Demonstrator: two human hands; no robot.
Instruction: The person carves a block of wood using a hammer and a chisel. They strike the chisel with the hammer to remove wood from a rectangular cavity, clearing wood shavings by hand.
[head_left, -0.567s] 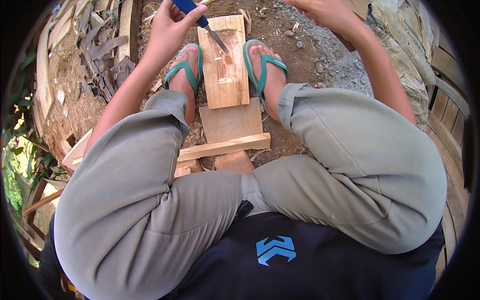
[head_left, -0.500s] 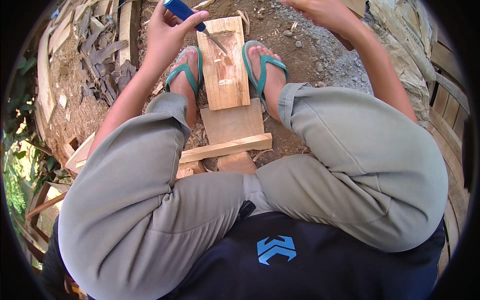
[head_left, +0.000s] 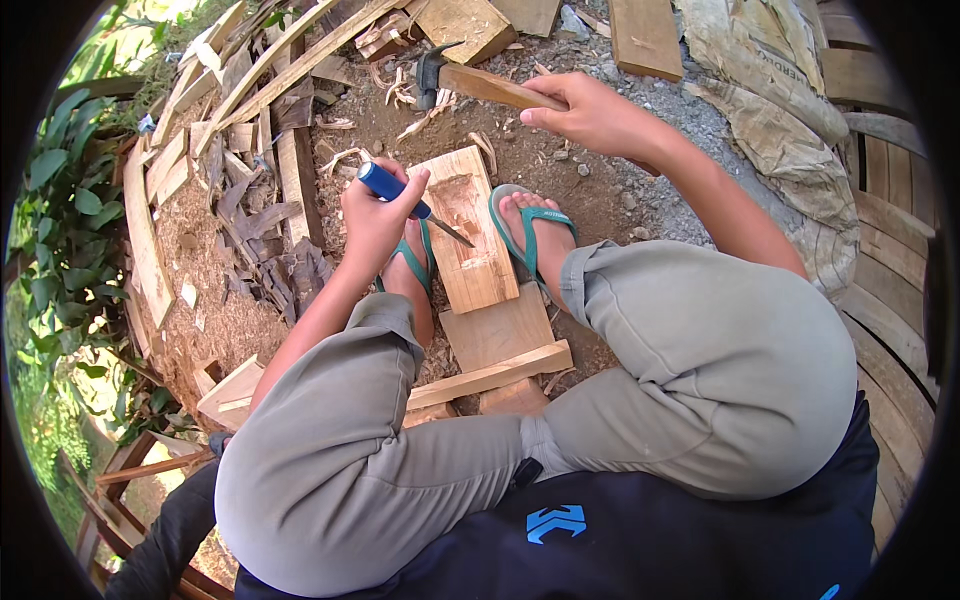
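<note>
At the centre of the frame a pale wooden block with a hollowed recess [head_left: 472, 243] lies on the dirt ground [head_left: 570, 190], between two feet in green flip-flops [head_left: 530, 235]. The left hand [head_left: 375, 215] sits just left of the block, its blue-handled chisel [head_left: 405, 200] slanting down onto the recess. Above and to the right, the right hand [head_left: 595, 115] grips a wooden-handled hammer [head_left: 470, 82] over the ground. Flat offcut boards [head_left: 497, 335] lie below the block, and a heap of wood scraps [head_left: 240, 200] fills the upper left

Blue-handled chisel [head_left: 400, 195], teal sandals [head_left: 530, 235], pale tan wood block [head_left: 470, 240].
</note>
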